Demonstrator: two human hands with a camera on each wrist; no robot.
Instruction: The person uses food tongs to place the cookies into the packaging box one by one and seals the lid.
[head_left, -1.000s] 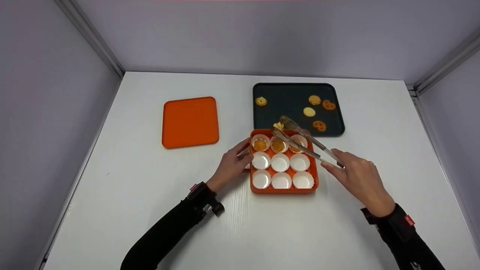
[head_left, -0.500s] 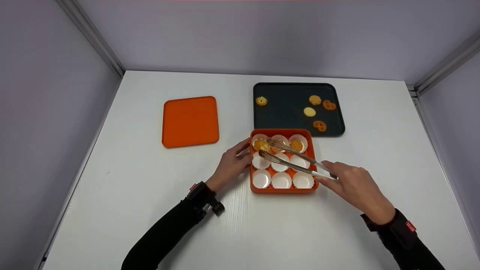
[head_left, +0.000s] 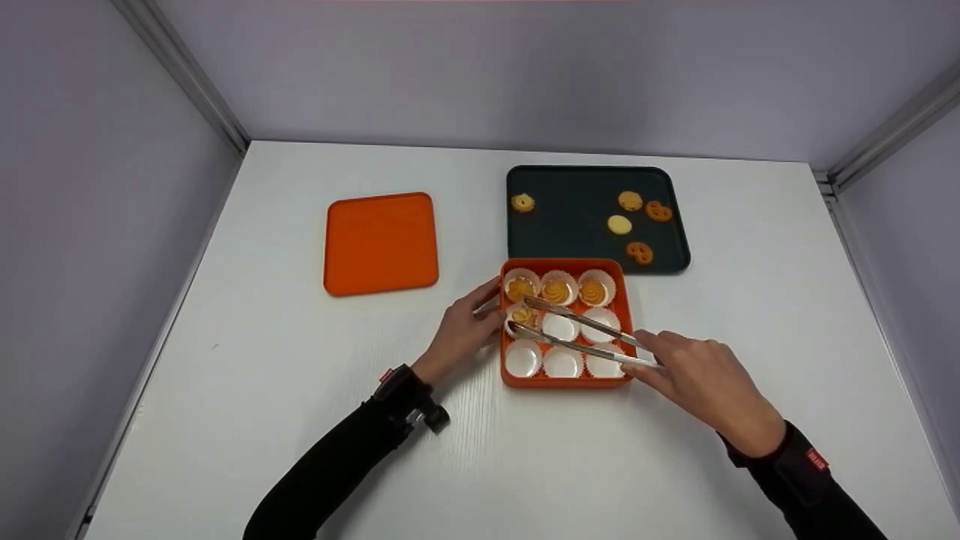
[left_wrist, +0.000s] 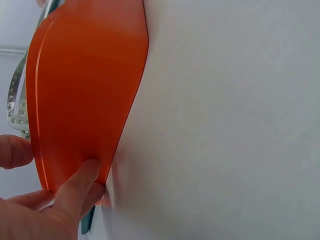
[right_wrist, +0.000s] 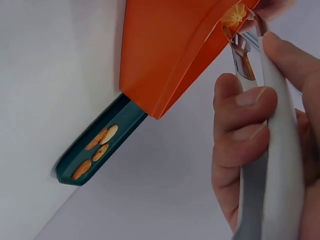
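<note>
My right hand [head_left: 709,382] grips a pair of white-handled metal tongs [head_left: 581,330], seen up close in the right wrist view. Their tips are at a yellow cookie [head_left: 523,316], which sits in the left paper cup of the middle row in an orange box [head_left: 568,381]. Swirled cookies [head_left: 556,291] fill the three cups of the far row. My left hand [head_left: 465,330] holds the box at its left side. In the left wrist view its fingers [left_wrist: 75,187] press the outer wall, and the thumb [left_wrist: 15,151] lies at the rim.
Behind the box stands a dark tray [head_left: 570,225] with a flower-shaped cookie [head_left: 523,202], two round cookies [head_left: 619,224] and two pretzel-shaped cookies [head_left: 639,253]. A flat orange square lid [head_left: 381,244] lies to the left. Walls border the white table [head_left: 262,390].
The tongs have carried the yellow cookie from above the box's far edge, left and nearer, down into the middle row's left cup. My left hand has stayed put.
</note>
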